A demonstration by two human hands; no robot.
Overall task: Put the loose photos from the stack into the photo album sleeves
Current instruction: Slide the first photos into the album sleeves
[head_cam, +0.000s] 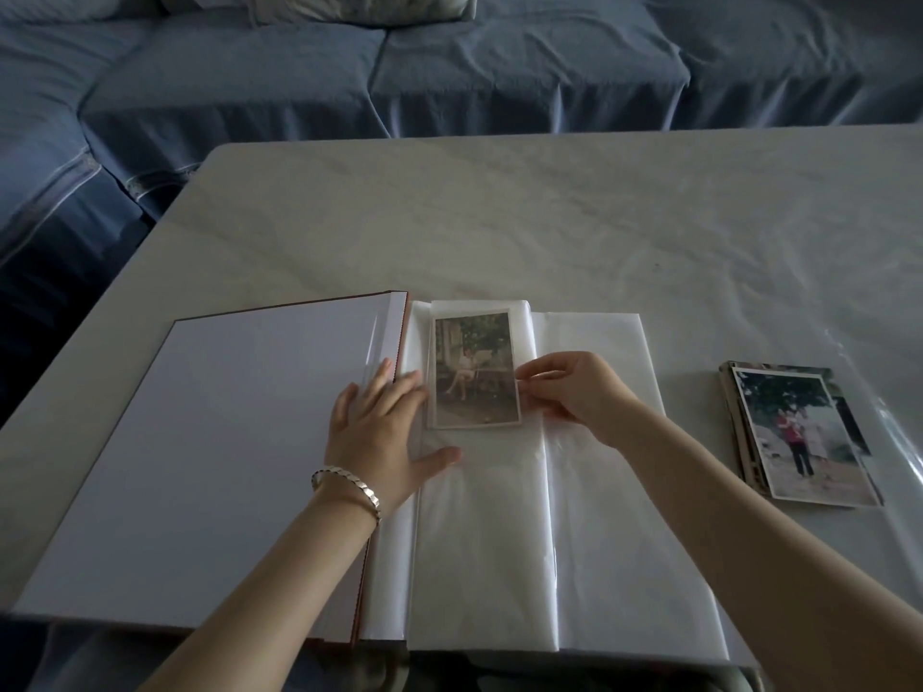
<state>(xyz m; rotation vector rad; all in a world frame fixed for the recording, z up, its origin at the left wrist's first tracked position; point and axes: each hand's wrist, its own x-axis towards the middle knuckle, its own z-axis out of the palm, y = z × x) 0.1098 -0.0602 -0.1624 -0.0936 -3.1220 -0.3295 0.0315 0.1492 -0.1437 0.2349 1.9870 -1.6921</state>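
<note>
An open photo album (200, 457) lies on the table's near left, its white page facing up. To its right spread clear white sleeve sheets (574, 531). A faded photo (474, 369) of a seated person sits in the top sleeve. My left hand (384, 432), wearing a silver bracelet, lies flat with straight fingers on the sleeve sheet just left of the photo. My right hand (574, 387) pinches the photo's right edge with thumb and fingertips. The stack of loose photos (794, 432) rests at the right, a picture of standing people on top.
The pale marble table (549, 207) is covered with a clear plastic film that wrinkles at the right. A blue covered sofa (399, 67) runs behind the table and along its left side.
</note>
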